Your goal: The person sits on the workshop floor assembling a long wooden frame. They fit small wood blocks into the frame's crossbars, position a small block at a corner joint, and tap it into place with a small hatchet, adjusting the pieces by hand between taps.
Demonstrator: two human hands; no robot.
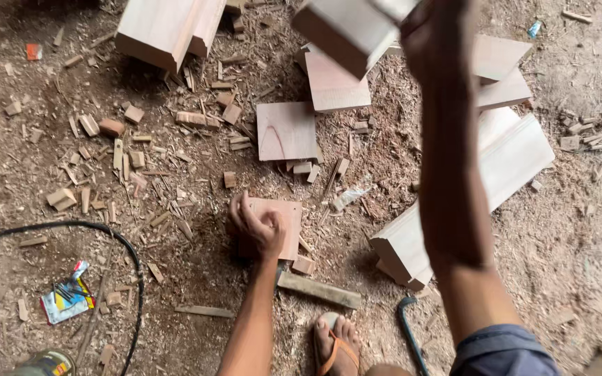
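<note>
Head view: left hand [259, 226] curls around flat wood block [276, 223] on sawdust floor [196, 278]; right hand [433, 42] grips raised wooden piece [346, 31] — keep both holds firm.

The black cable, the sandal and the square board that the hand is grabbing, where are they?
black cable [131, 259], head view, its bend.
sandal [336, 348], head view, orange strap.
square board [288, 221], head view, bare right part.

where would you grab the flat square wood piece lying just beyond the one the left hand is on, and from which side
Take the flat square board by its left and right edges, coming down from above. It lies flat on the sawdust floor, so only the thin edges offer a hold. Its far right corner sits close to another board and small offcuts lie along its near edge, leaving the left edge most open.
</note>
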